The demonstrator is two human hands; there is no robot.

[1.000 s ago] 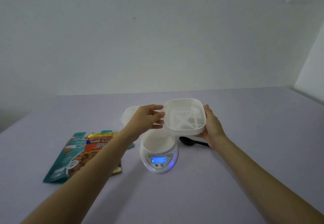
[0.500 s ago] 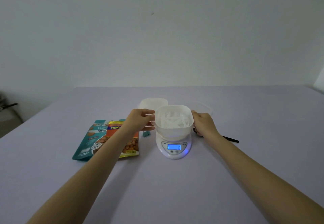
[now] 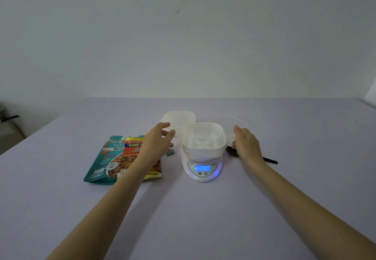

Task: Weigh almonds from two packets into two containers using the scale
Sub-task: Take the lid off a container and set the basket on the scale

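Note:
A white slotted container (image 3: 204, 140) stands on the white scale (image 3: 202, 168), whose blue display is lit. My left hand (image 3: 157, 140) hovers just left of the container, fingers relaxed, holding nothing. On the container's right, a short gap away, my right hand (image 3: 245, 142) is likewise relaxed and free. A second white container (image 3: 179, 119) sits behind the scale on the left. Two almond packets lie at the left: a teal one (image 3: 103, 160) and an orange-yellow one (image 3: 132, 156) overlapping it, partly hidden by my left forearm.
A black spoon (image 3: 269, 160) lies right of the scale, its bowl partly behind my right hand. A clear lid (image 3: 237, 120) rests behind it. A small teal clip (image 3: 170, 153) sits between the packets and the scale. The lilac table (image 3: 203, 219) stretches toward me.
Both hands lowered the slotted container onto the scale, then let go and drew apart to either side.

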